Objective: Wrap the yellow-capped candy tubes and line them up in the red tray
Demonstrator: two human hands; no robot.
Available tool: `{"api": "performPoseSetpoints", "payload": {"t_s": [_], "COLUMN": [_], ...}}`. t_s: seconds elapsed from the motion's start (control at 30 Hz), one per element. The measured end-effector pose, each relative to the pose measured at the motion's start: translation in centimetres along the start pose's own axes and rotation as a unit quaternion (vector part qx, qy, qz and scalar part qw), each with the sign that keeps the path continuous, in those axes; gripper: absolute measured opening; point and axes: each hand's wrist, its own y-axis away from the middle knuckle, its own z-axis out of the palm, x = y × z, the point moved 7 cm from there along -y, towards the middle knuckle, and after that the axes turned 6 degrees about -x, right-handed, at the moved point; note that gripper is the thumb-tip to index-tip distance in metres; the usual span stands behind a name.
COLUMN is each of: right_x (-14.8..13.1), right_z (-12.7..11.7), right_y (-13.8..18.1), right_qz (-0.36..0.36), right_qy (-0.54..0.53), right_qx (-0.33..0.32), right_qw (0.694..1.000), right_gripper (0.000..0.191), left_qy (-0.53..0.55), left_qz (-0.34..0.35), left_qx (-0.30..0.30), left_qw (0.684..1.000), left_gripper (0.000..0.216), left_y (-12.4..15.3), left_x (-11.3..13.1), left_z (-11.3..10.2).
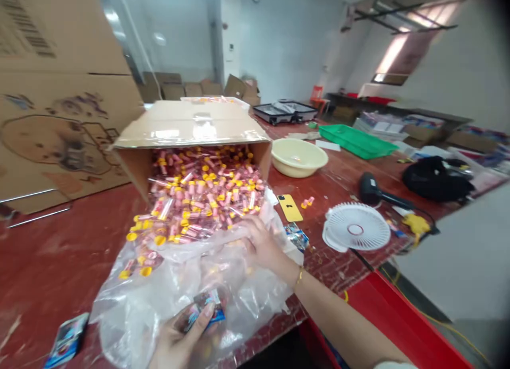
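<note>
The step in hand looked to be picking from the pile. The left hand had its grip closed on glossy blue packets, thumb on top; how many was unclear. At two o'clock from it, the right hand lay on the edge of the clear plastic bag, fingers toward the pink, yellow-capped tubes. Whether that grip was apart or together on anything could not be told, since the fingertips were lost among plastic and tubes.

The tubes filled the mouth of the carton and spilled onto the bag, between ten and eleven o'clock from the right hand. Another packet lay on the red counter at nine o'clock from the left hand.

As a judgement, the next move called for pressing the loose plastic aside and separating one tube cleanly, while the left grip kept its packets from slipping.
</note>
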Motion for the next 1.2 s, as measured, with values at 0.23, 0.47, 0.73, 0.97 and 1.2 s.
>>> {"api": "performPoseSetpoints", "payload": {"t_s": [0.23,0.47,0.73,0.97,1.2], "right_x": [3.9,5.5,3.1,-1.0,-0.5], "right_z": [8.3,10.7,9.4,3.6,7.8], "right_y": [-9.9,-10.5,-11.3,-19.0,-22.1], "right_qz": [0.137,0.143,0.117,-0.038,-0.100], "right_qy": [0.025,0.033,0.085,0.103,0.057], "right_qx": [-0.025,0.001,-0.004,0.025,0.011], "right_qw": [0.990,0.989,0.989,0.994,0.993], "right_gripper": [0.021,0.055,0.045,0.021,0.021], "left_qy": [0.003,0.085,0.043,-0.371,-0.447], "left_qz": [0.039,0.045,0.085,0.387,0.370], "left_qx": [0.033,0.015,-0.005,0.193,0.157], "left_qw": [0.999,0.995,0.995,0.822,0.799], "left_gripper": [0.036,0.036,0.039,0.030,0.029], "left_y": [-0.5,-2.0,-2.7,-9.5,-14.3], "left_x": [0.0,0.4,1.3,12.7,14.6], "left_z": [-3.2,-3.6,-3.8,-10.3,-5.1]}}
